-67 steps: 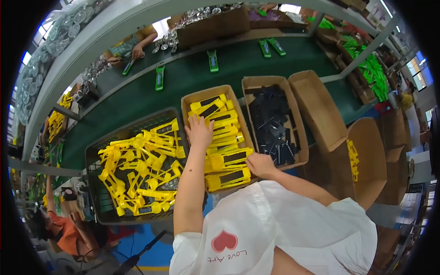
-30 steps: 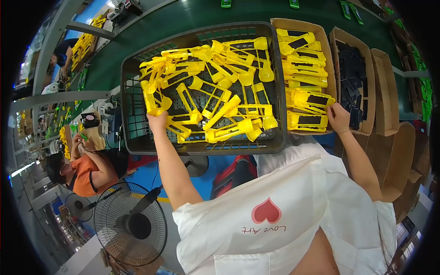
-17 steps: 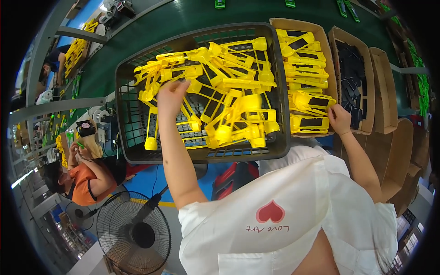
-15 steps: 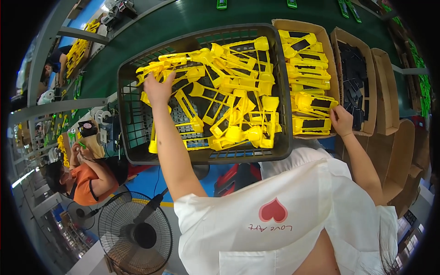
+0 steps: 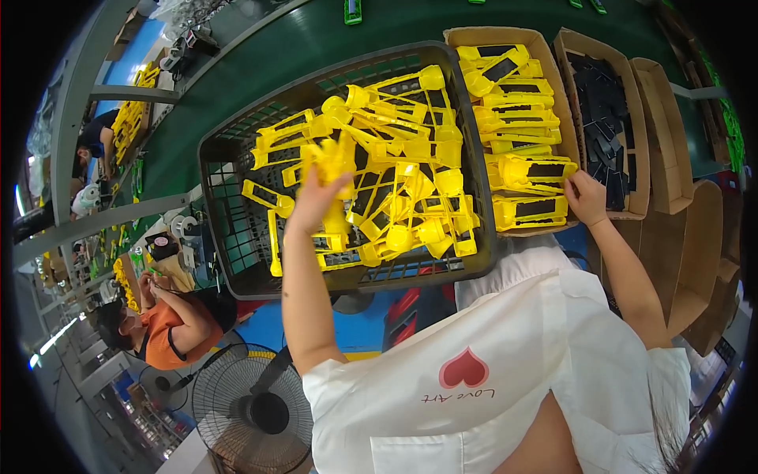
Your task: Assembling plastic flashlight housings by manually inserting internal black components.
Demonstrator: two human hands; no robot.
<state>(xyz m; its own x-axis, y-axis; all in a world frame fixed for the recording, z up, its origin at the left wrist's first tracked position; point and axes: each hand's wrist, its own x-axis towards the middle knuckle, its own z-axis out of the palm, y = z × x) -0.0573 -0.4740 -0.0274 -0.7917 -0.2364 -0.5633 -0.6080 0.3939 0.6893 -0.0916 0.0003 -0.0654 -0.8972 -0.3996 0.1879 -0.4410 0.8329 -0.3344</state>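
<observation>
My left hand [image 5: 316, 201] is closed around yellow plastic frames [image 5: 328, 162], smeared by motion, above a black plastic crate [image 5: 207, 158]. Loose yellow frames [image 5: 414, 150] of the same kind lie jumbled in the crate. To the right stands a cardboard box [image 5: 557, 71] with yellow frames stacked in a column, dark panels showing in them. At its right edge my right hand [image 5: 586, 199] pinches the end of a yellow frame [image 5: 529, 171] near the front of that column. The tips of its fingers are partly hidden.
Beside that box, a second cardboard box [image 5: 641, 142] holds flat black pieces [image 5: 604, 118]; a narrow carton [image 5: 667, 134] stands farther right. Green parts [image 5: 353, 11] lie on the dark green surface behind. A standing fan [image 5: 253, 411] and a person in orange [image 5: 178, 332] are at lower left.
My left hand has moved right and nearer from the crate's far left, lifting yellow frames from the heap. My right hand stays at the box's edge. The whole view has shifted slightly.
</observation>
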